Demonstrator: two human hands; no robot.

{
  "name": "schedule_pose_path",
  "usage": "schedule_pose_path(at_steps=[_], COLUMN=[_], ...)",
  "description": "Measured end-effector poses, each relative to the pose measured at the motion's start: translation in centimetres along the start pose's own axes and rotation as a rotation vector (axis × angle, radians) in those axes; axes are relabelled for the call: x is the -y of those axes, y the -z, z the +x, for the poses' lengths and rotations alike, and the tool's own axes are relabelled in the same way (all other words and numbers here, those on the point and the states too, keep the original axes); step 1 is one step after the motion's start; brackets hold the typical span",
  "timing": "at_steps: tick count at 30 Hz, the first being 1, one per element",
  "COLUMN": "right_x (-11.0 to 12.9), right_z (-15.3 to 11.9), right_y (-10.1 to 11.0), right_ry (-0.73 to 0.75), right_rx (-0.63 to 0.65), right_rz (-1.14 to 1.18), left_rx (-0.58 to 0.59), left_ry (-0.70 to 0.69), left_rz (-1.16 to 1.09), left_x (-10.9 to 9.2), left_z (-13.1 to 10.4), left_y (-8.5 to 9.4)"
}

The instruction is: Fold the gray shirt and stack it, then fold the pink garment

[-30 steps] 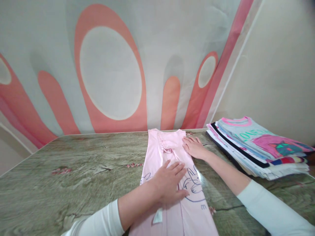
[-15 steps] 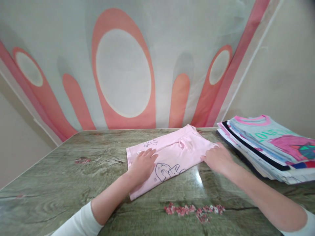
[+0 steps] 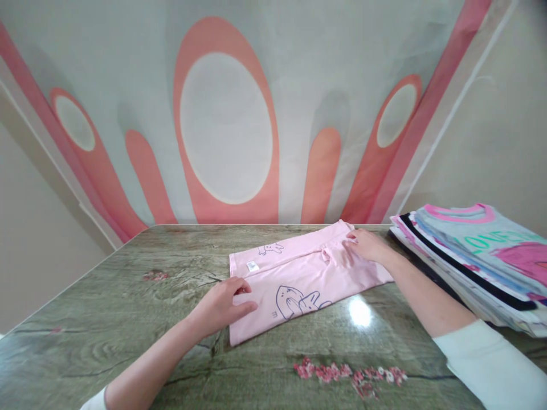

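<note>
A pair of pink pants (image 3: 294, 279) with dark rabbit line drawings lies spread on the table, leg ends to the left and wide end to the right. A small white label (image 3: 252, 266) shows near the upper leg's end. My left hand (image 3: 222, 304) is at the lower left edge of the cloth, thumb and fingers apart, gripping nothing. Over the upper right part, my right hand (image 3: 367, 245) has its bent fingers closed on the pink fabric beside a bunched fold; its thumb is hidden.
At the right stands a stack of folded clothes (image 3: 465, 267), with a grey, pink-collared shirt (image 3: 470, 222) on top. The glossy wood-patterned table (image 3: 179, 319) has printed pink blossoms. Behind its far edge rises a wall covering (image 3: 294, 57) with coral shapes.
My left hand has come off the pants' surface towards the lower left, uncovering the label. My right hand has moved from the lower right corner up to the far right part. The view has shifted slightly.
</note>
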State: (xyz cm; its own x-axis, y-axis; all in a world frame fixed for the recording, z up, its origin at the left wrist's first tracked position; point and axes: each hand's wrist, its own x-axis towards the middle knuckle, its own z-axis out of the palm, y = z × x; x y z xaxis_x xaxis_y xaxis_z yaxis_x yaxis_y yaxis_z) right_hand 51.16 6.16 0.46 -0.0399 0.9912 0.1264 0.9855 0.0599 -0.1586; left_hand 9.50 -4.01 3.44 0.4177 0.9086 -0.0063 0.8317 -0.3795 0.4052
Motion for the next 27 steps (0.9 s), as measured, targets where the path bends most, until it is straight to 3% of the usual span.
schedule_pose_path(at_steps=[8,12,16,23,27], right_x=[-2.3,-3.2,-3.2,-3.3,-3.3], right_z=[0.9,0.5,0.2,0.7,1.0], right_y=[-2.2,-2.3,-2.1,-3.1,-3.5], right_ry=[-0.057,-0.132,-0.178,-0.18,-0.154], right_rx=[-0.132,-0.121,-0.108,-0.144,-0.104], right_rz=[0.101,0.238,0.301,0.2,0.094], left_rx=[0.018,0.05,-0.004,-0.069,0.018], left_ry=[0.055,0.124,0.094,0.093,0.087], left_rz=[-0.023,-0.012,-0.042,-0.171,-0.317], left_x=[-0.5,-1.0,-1.2,-1.1,0.0], left_z=[-0.1,-0.1,-0.1,-0.3,-0.1], left_y=[0.1,0.2,-0.1,0.0,0.4])
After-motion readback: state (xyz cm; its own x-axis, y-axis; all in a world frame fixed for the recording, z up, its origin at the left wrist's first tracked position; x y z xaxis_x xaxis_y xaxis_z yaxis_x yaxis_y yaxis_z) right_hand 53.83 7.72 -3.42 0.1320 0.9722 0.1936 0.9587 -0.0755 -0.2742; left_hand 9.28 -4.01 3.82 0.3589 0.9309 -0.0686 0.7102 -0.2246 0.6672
